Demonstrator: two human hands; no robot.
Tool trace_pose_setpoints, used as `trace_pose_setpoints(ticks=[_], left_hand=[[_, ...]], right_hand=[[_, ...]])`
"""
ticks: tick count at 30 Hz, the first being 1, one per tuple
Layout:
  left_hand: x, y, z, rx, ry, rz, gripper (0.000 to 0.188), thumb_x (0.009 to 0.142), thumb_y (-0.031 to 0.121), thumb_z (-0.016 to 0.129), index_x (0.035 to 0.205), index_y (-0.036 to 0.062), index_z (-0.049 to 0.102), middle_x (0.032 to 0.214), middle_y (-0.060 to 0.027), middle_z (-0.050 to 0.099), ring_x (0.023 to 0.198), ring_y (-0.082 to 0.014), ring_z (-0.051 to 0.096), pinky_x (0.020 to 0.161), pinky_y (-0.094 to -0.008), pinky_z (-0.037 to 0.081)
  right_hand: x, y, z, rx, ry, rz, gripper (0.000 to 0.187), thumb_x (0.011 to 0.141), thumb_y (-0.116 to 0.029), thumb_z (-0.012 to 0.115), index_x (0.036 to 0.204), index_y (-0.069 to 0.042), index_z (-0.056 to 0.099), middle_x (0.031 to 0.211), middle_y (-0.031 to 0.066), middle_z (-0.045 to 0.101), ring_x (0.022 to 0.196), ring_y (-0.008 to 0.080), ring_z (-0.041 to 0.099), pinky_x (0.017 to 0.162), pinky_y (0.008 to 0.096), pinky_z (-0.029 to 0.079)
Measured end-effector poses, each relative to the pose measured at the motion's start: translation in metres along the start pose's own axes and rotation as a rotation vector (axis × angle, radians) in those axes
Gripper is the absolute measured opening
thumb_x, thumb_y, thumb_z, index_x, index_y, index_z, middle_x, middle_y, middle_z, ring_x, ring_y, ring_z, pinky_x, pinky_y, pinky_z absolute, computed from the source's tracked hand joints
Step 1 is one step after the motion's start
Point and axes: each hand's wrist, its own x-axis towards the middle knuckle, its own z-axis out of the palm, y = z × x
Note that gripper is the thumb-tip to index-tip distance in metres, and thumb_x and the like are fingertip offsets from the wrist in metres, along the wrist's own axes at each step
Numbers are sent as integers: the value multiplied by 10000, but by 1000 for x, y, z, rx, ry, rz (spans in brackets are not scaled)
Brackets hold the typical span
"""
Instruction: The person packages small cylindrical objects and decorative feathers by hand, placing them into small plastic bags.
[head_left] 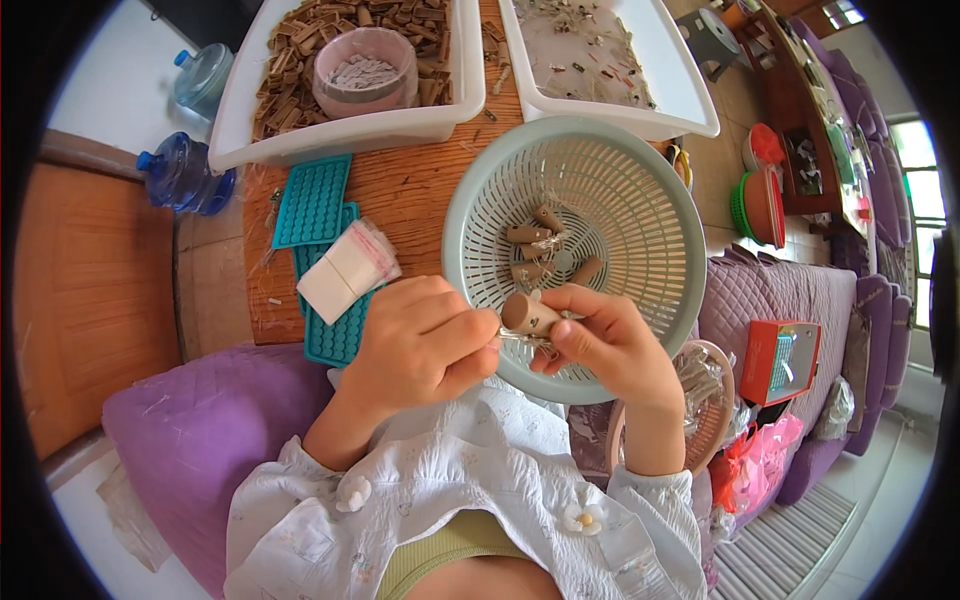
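Between my two hands is a small brown cylinder (pixel 530 314) with pale string around it, held over the near rim of a grey-green plastic basket (pixel 687 215). My right hand (pixel 620 345) grips the cylinder from the right, thumb and fingers closed around it. My left hand (pixel 420 335) is closed in a pinch at the cylinder's left end, on the pale string (pixel 515 336); its fingertips are partly hidden. Inside the basket lie several similar brown cylinders (pixel 528 235), some with string on them.
A white tub (pixel 465 110) of brown pieces holds a round pink container (pixel 365 98). Another white tub (pixel 690 120) has small scattered pieces. Teal moulded trays (pixel 312 200) and a stack of clear bags (pixel 345 275) lie on the wooden table (pixel 425 190). A pink basket (pixel 725 440) stands right.
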Motion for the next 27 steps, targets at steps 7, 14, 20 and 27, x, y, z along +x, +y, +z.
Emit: trace_pose_setpoints(ticks=[7, 14, 20, 27], left_hand=[[-18, 5, -6, 280, -18, -30, 132, 608, 104, 641, 709, 106, 556, 582, 8, 478, 537, -150, 495, 461, -266, 387], [-38, -46, -39, 413, 7, -692, 241, 729, 104, 624, 941, 27, 536, 858, -131, 577, 812, -312, 558, 717, -368, 446], [-65, -94, -51, 381, -101, -1007, 245, 700, 71, 599, 936, 17, 559, 856, -141, 579, 783, -305, 563, 709, -373, 444], [-66, -108, -49, 434, -88, -950, 134, 752, 138, 566, 809, 16, 573, 746, -132, 582, 700, -306, 559, 623, -384, 431]], right_hand=[[10, 22, 9, -17, -25, -6, 276, 850, -93, 542, 1083, 54, 515, 867, 22, 540, 701, 64, 504, 642, 193, 440], [8, 31, -2, -117, 192, -204, 282, 818, -66, 575, 1078, 37, 546, 996, 60, 483, 797, 87, 515, 692, 206, 454], [4, 28, -8, -170, 168, -176, 312, 807, -43, 581, 1107, 31, 538, 946, 53, 473, 767, 92, 524, 681, 200, 455], [3, 29, -11, -188, 210, -182, 301, 805, -9, 571, 1098, 48, 537, 930, 46, 468, 759, 93, 532, 678, 204, 457]])
